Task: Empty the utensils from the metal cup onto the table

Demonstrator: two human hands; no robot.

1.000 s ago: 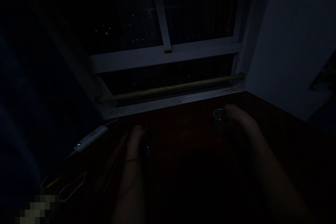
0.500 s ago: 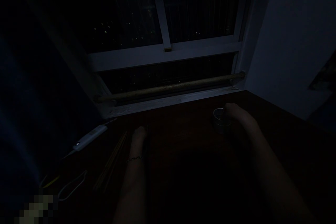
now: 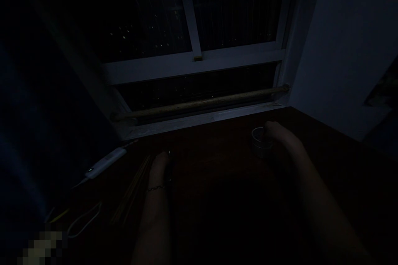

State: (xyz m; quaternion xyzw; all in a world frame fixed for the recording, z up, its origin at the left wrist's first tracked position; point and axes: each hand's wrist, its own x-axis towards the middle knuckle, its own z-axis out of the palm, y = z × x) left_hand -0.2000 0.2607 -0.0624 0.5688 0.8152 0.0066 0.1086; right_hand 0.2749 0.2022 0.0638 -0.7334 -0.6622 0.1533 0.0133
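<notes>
Super dark footage here, so bear with me. The thing in play is a small round tin [image 3: 260,140], looks like a little metal cup or tealight-type holder, sitting on the dark wooden desk [image 3: 224,161] near the back right, just short of the window sill [image 3: 199,121]. The right hand [image 3: 280,136] is on it, fingers curled over the right side of the rim, so I'd call that a light grip on the tin rather than a full wrap. My guess is it's light, stiff and a bit slick, thin-walled, so pinching across the rim or cupping the side wall seems the sane place to hold it; it would tip easily.

The left hand [image 3: 160,165] rests on the desk with a thin bracelet [image 3: 155,188] at the wrist. There's a dark slim thing right beside its fingers with a tiny glint, but I can't tell if it's gripped or if the hand is closed at all.

Further left: a bundle of thin sticks [image 3: 133,192], a white stick-shaped gadget [image 3: 105,162] with a cable [image 3: 82,221].
</notes>
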